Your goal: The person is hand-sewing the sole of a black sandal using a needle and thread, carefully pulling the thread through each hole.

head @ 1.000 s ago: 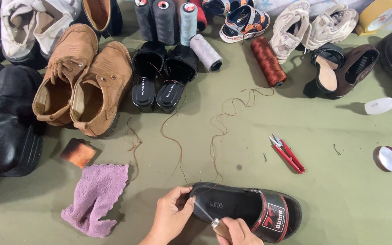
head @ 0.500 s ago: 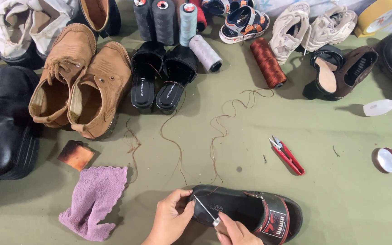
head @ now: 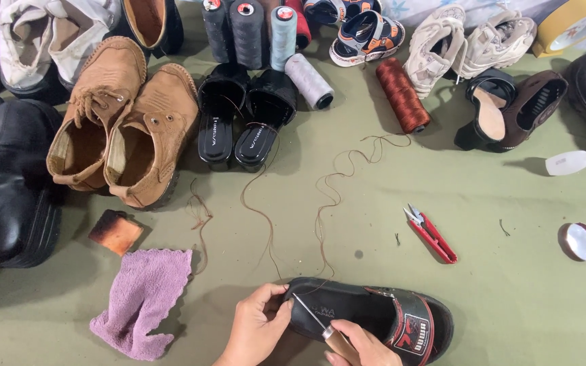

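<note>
A black slide sandal (head: 374, 315) with a red-trimmed strap lies at the bottom centre. My left hand (head: 256, 329) grips its heel end. My right hand (head: 361, 346) holds a wooden-handled awl (head: 320, 322), whose metal tip points at the sandal's heel edge by my left fingers. Brown thread (head: 323, 203) runs from the sandal up toward a rust-brown thread spool (head: 403, 95).
Red thread snips (head: 432, 234) lie right of the thread. A purple cloth (head: 144, 301) and a small brown block (head: 116, 232) lie to the left. Tan boots (head: 123, 122), black heels (head: 239, 122), black boots (head: 5, 183), thread cones (head: 249, 27), a round lid (head: 579, 241) and a glue bottle (head: 571, 161) surround them.
The awl has tilted and its tip has shifted left to the sandal's heel edge. My left fingers have closed nearer to the tip. The view has moved slightly.
</note>
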